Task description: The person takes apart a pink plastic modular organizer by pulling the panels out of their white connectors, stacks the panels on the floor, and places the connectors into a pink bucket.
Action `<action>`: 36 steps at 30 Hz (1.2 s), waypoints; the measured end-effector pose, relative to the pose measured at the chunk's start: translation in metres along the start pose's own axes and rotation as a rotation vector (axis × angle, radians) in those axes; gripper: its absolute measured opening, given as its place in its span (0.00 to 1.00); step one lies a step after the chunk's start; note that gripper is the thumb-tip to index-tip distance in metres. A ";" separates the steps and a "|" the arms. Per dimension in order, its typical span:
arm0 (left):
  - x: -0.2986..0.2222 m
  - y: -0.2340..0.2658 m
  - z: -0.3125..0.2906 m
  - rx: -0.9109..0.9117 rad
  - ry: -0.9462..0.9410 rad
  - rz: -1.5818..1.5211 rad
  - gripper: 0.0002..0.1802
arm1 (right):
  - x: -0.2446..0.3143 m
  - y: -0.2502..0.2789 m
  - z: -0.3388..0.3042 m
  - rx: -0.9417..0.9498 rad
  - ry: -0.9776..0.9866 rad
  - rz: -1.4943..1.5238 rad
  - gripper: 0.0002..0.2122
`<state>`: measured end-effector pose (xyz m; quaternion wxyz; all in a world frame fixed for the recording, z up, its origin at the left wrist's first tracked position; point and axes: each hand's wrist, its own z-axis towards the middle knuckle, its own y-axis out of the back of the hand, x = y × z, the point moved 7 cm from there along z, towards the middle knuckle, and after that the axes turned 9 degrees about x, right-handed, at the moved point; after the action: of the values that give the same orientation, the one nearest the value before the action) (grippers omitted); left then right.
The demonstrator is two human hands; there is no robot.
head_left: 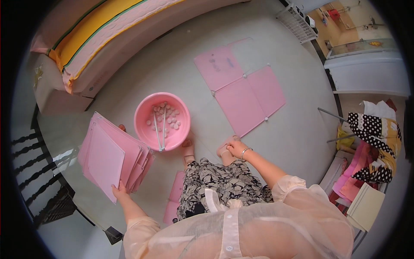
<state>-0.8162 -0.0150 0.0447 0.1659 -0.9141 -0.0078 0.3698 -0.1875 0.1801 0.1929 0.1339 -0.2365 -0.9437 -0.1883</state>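
At the left hand (120, 188), fingers clamp the near edge of a pink panel (103, 151), likely steadying it over the panel stack (134, 152). Right of those fingers, pink basin (184, 117) groups white connectors (176, 126) and rods (164, 129), probably within reach. Right hand (237, 149): fingers curled, can't tell if holding anything; joined panels (239, 101) lie flat beyond, presumably for support.

Pink rectangular panel (105, 157) — tilted, overlapping a fanned pink stack (133, 160).
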 end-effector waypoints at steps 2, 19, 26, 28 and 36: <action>-0.029 -0.023 -0.006 0.172 -0.385 1.632 0.21 | -0.025 0.002 -0.006 -0.073 -0.017 -0.013 0.11; 0.290 -0.337 -0.243 0.797 0.693 1.126 0.10 | -0.243 -0.074 -0.054 -0.182 -0.292 0.727 0.09; 0.381 -0.389 -0.276 0.925 0.716 1.376 0.14 | -0.330 -0.044 -0.039 -0.307 -0.420 0.947 0.09; 0.410 -0.398 -0.274 0.998 0.741 1.417 0.14 | -0.344 -0.028 -0.024 -0.308 -0.415 0.986 0.08; 0.533 -0.409 -0.239 0.958 0.740 1.489 0.15 | -0.362 0.010 0.061 -0.322 -0.415 1.010 0.08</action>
<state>-0.2222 0.3732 -0.0275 0.2366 -0.5784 0.7800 0.0320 0.1155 0.0707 0.0172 -0.0189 -0.7079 -0.6795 -0.1920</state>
